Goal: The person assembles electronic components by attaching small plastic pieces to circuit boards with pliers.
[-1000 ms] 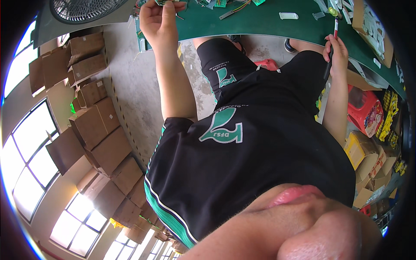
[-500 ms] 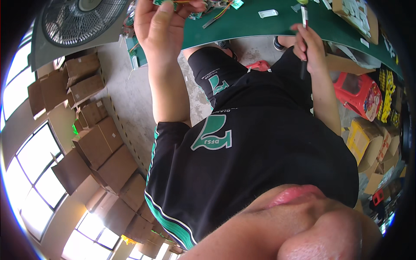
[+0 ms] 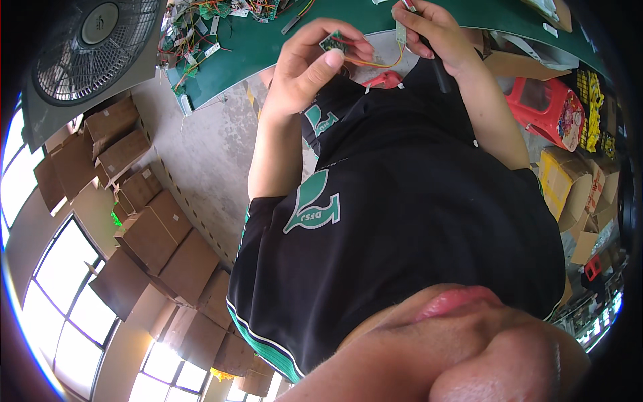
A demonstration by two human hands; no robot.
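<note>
My left hand (image 3: 311, 70) pinches a small green circuit board (image 3: 333, 41) between thumb and fingers, above the near edge of the green table (image 3: 251, 57). Red and yellow wires (image 3: 382, 65) run from that board to a narrow pale strip (image 3: 400, 31) beside the fingers of my right hand (image 3: 439, 33). A slim black-handled tool (image 3: 439, 72) is gripped in my right hand, its handle slanting down toward my lap. The tool's tip is not clear at the upper rim, so I cannot tell its exact kind.
Circuit boards and wires (image 3: 214, 33) lie heaped on the table's left part. A grey fan (image 3: 97, 53) stands at far left. Stacked cardboard boxes (image 3: 157, 224) line the left side. A red plastic object (image 3: 542, 110) and open cartons (image 3: 569, 184) are on the right.
My left hand has come down and right with the circuit board, nearer my right hand. My right hand has shifted up and left, still holding the tool; the wired strip now shows beside it.
</note>
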